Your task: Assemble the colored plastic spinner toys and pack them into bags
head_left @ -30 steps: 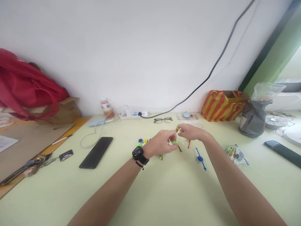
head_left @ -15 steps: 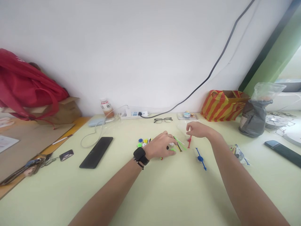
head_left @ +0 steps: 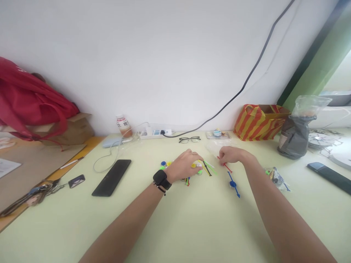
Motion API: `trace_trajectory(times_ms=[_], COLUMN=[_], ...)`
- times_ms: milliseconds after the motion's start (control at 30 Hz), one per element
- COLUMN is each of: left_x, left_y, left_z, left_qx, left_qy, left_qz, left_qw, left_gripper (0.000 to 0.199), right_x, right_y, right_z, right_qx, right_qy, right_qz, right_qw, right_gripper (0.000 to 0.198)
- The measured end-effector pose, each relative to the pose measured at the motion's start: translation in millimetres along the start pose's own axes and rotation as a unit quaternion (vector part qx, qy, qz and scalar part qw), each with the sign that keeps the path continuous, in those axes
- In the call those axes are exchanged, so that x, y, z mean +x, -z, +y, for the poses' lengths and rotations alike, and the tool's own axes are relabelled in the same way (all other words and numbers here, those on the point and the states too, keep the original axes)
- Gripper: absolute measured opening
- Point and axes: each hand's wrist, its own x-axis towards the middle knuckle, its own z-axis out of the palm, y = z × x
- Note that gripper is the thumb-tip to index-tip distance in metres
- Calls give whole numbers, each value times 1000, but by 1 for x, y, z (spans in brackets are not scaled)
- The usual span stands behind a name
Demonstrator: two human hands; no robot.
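My left hand [head_left: 184,166], with a dark watch on its wrist, hovers over a cluster of small coloured discs. Its thumb and forefinger are apart, with a yellow disc and a white disc [head_left: 199,165] showing between them; whether it touches them I cannot tell. In my right hand [head_left: 230,155], closed in a pinch, is one end of a red plastic arrow [head_left: 227,167]. Nearer me lies a blue arrow [head_left: 233,185] set across a round disc. Black, yellow and green arrows [head_left: 208,168] lie between the hands. Small red and green pieces [head_left: 187,181] show below my left palm.
Glasses [head_left: 189,139], a power strip [head_left: 155,134] and a small clear tray [head_left: 218,134] stand along the wall. A black phone-like slab [head_left: 111,178] lies left. At right are a bag of small parts [head_left: 276,179], a striped bag [head_left: 260,122] and a grey bag [head_left: 294,138].
My right hand has come slightly down and closed on the red arrow, which has turned and tilted. My left hand has shifted a little left and up, uncovering more of the discs.
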Motion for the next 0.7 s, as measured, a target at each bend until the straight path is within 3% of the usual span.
trace_trajectory(times_ms=[133, 233, 433, 533, 700], left_x=[0, 2, 7, 8, 7], left_y=[17, 27, 30, 31, 37], left_z=[2, 10, 26, 25, 15], left_qx=[-24, -61, -106, -116, -118], left_qy=[20, 25, -9, -21, -31], left_qz=[66, 86, 139, 171, 215], left_qw=[997, 994, 985, 978, 969], left_gripper=[28, 30, 26, 17, 20], right_x=[-20, -38, -53, -53, -54], right_y=[14, 21, 17, 16, 18], right_z=[-14, -38, -78, -84, -82], right_qx=[50, 114, 280, 330, 450], right_qy=[25, 84, 212, 236, 248], right_qz=[-7, -2, 33, 39, 15], right_qw=[998, 990, 936, 913, 858], right_gripper=[15, 16, 25, 26, 30])
